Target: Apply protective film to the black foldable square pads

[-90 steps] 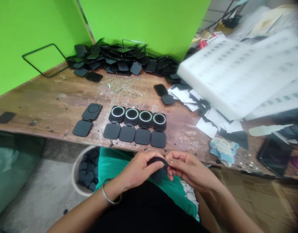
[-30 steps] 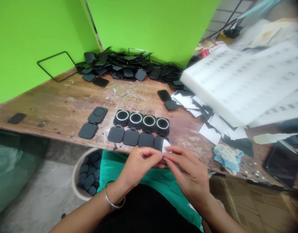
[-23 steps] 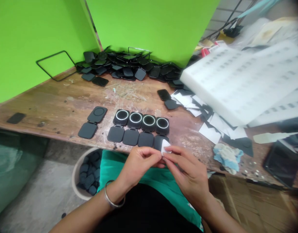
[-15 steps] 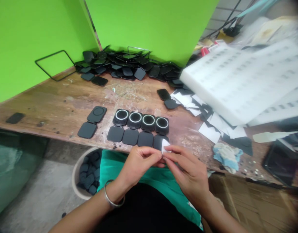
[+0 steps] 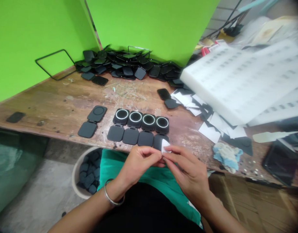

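Pinching a small white piece [image 5: 165,147] low at its edge, the right hand [image 5: 165,151] has its thumb and fingers drawn narrow around it. The left hand [image 5: 161,153] is narrow too: its thumb and forefinger meet at the piece's lower left edge and seem to grip it, though the exact contact is hidden. Such fingertip holds probably suit something thin and small.

The piece is just above the table's near edge, in front of the rightmost of 4 hinged black pads [image 5: 130,136]; whether it touches that pad, I cannot tell. It looks matt, flat and pointed at the top, its lower part covered by fingers.

The 4 pads lie open side by side, ringed halves away from the person, presumably to keep every unit facing alike and within reach. 1 more hinged pad [image 5: 87,129] lies apart to their left.
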`<move>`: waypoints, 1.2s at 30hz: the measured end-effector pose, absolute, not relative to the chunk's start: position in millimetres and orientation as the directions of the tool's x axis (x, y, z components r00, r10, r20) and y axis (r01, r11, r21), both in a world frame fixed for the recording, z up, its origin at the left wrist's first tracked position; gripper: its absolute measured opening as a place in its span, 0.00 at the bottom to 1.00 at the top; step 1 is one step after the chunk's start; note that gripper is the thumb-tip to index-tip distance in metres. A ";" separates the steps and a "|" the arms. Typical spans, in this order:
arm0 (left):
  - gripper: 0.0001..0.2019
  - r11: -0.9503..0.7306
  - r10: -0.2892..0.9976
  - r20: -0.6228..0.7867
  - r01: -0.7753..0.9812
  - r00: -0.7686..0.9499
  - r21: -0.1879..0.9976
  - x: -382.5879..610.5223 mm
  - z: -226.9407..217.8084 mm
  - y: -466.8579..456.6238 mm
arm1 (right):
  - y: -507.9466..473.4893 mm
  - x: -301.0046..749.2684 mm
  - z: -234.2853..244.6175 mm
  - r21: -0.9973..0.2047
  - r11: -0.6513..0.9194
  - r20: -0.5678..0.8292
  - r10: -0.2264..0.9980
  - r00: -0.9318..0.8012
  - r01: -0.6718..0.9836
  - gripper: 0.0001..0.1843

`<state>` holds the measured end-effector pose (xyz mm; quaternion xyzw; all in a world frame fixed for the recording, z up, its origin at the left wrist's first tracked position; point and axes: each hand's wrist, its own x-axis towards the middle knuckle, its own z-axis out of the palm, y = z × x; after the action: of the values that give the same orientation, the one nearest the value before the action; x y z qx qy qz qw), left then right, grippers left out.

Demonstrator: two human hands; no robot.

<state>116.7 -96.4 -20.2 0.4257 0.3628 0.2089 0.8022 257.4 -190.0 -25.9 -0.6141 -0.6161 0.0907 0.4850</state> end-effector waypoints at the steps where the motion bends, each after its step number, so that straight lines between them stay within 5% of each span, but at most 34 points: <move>1: 0.09 0.550 0.642 -0.403 -0.026 0.652 0.835 116.6 -20.2 -96.4 | -190.1 257.7 -26.0 -0.707 0.229 0.482 0.848 0.220 0.669 0.14; 24: 0.06 0.570 0.636 -0.437 -0.007 0.636 0.821 116.0 -25.5 -95.8 | -189.0 257.4 -24.9 -0.626 0.290 0.551 0.821 0.148 0.724 0.12; 36: 0.05 0.571 0.627 -0.427 -0.011 0.652 0.821 116.3 -28.6 -96.0 | -187.1 255.2 -24.6 -0.724 0.278 0.502 0.841 0.204 0.632 0.12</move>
<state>116.3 -96.0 -28.6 0.4189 0.3673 0.1978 0.8066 255.2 -187.1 -24.6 -0.5917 -0.6221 0.1039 0.5021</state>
